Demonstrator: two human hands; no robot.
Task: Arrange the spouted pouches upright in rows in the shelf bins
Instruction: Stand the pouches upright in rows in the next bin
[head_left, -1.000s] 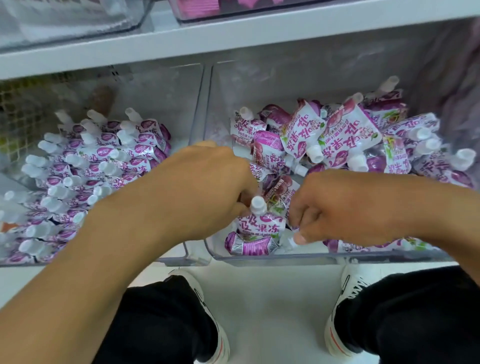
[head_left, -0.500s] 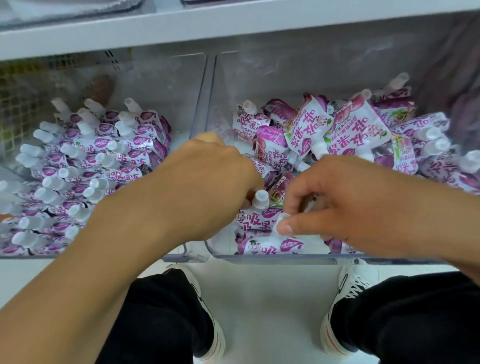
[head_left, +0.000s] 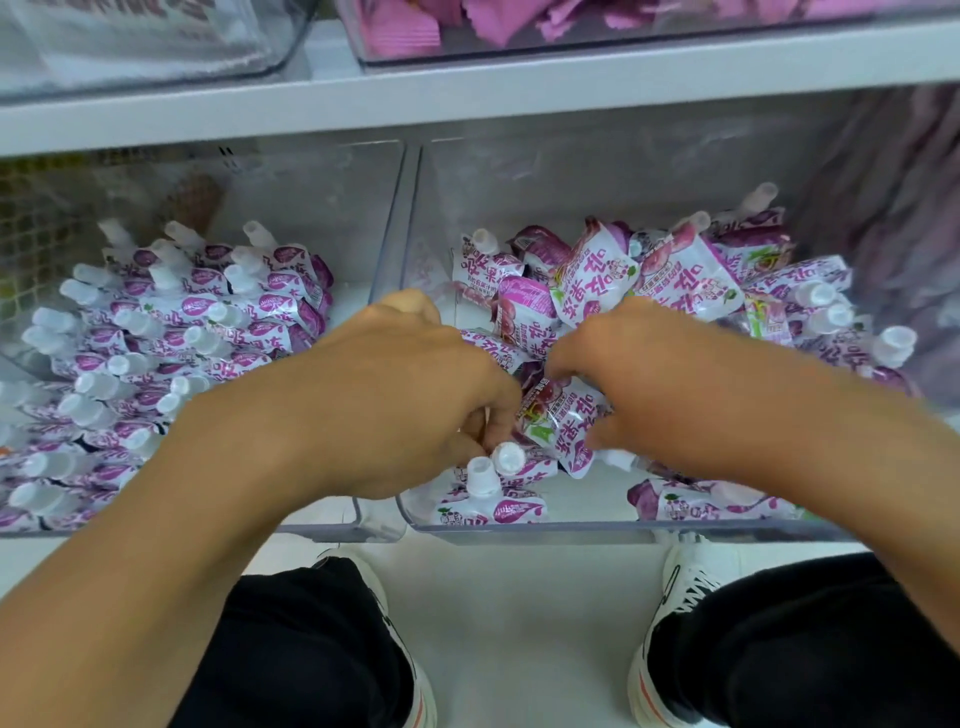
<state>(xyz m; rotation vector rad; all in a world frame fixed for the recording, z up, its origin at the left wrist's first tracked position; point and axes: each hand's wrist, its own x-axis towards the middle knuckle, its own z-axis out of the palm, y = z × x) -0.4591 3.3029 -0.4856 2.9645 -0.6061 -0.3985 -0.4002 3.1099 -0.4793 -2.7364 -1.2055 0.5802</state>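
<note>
Right fingers (head_left: 597, 441) now grip pouch (head_left: 563, 423).

Lower shelf (head_left: 332, 517) carries two clear bins side by side, walls nearly touching. Left bin (head_left: 363, 218): spouted pouches standing in rows. Right bin (head_left: 519, 530): pouches in a loose heap, two upright at near left corner. Upper shelf (head_left: 467, 98) carries two more clear bins; right one holds pink packs.

two bins (head_left: 519, 530), two hands (head_left: 410, 395), many pouches (head_left: 685, 280)
</note>
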